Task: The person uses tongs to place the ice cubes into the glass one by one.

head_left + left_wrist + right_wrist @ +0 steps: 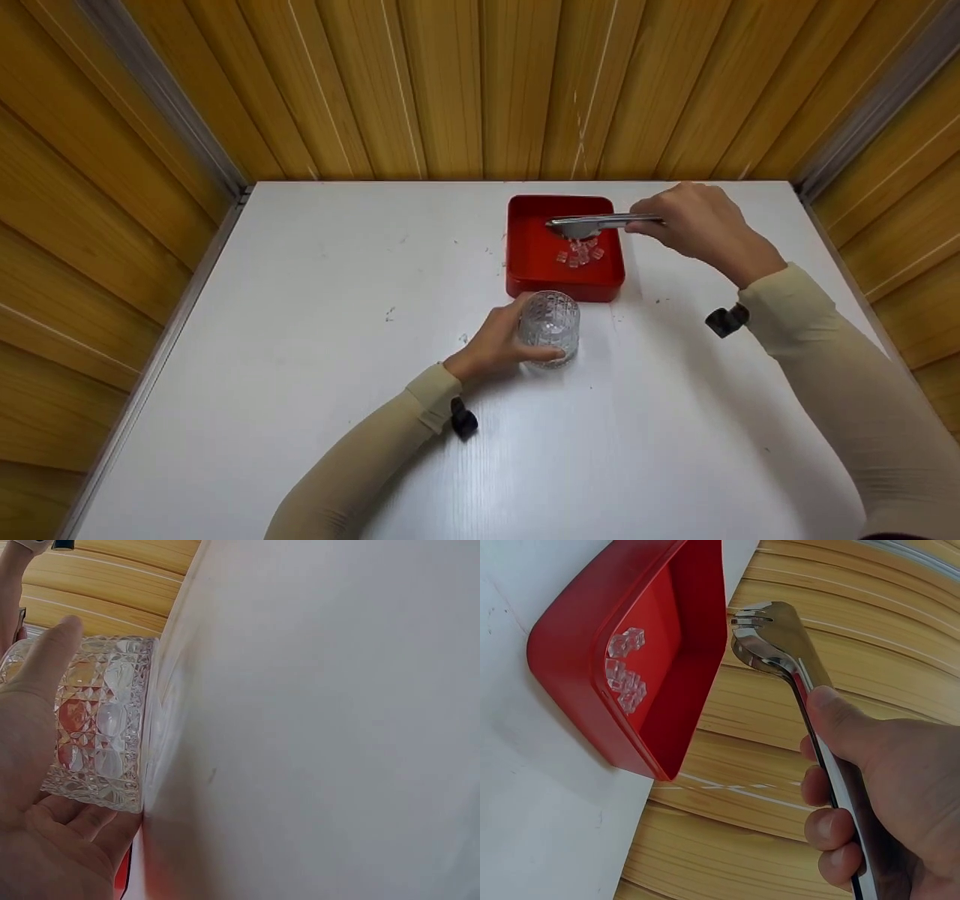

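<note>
My left hand (501,341) holds a clear cut-glass tumbler (551,324) upright on the white table, just in front of a red tray. In the left wrist view the thumb lies along one side of the tumbler (105,724) and the other fingers along the opposite side. With my right hand (694,221) I grip metal serving tongs (817,727), held over the red tray (525,255). One tong end is spoon-shaped and the other forked, in the right wrist view. Several clear ice-like cubes (626,675) lie in the tray below the tongs.
The white table (300,337) meets yellow wood-look panels (450,90) at the back. Similar panels stand on both sides, with grey metal strips at the corners. Small dark specks mark the tabletop near the tray.
</note>
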{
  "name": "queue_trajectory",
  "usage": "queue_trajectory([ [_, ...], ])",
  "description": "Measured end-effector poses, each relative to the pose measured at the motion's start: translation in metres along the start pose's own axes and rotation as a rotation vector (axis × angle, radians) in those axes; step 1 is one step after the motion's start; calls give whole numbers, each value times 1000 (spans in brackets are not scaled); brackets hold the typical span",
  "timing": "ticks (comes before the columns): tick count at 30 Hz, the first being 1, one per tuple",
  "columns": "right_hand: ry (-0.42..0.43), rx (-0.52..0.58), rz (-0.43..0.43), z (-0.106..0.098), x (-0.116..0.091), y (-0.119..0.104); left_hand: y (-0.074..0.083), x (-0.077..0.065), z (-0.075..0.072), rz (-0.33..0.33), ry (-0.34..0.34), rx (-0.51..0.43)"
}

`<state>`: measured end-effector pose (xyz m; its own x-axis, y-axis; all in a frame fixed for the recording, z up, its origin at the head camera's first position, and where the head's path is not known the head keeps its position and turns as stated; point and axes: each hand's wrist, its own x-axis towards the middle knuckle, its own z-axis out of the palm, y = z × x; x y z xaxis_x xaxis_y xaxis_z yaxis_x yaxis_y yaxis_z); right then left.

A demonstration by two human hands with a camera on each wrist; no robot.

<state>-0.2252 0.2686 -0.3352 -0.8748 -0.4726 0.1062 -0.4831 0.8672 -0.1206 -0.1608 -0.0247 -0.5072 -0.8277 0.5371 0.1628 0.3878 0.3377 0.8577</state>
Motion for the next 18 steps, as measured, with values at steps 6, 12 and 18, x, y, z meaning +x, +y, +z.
queue_trajectory([
  [6,20,-13,-20,-5,-12,-4,0,0,-1,2,3,-1],
  [12,47,-25,-61,-5,-20,-8,-1,0,0,28,8,25],
  [18,51,-36,-84,-4,-28,-11,-3,0,0,32,7,28],
])
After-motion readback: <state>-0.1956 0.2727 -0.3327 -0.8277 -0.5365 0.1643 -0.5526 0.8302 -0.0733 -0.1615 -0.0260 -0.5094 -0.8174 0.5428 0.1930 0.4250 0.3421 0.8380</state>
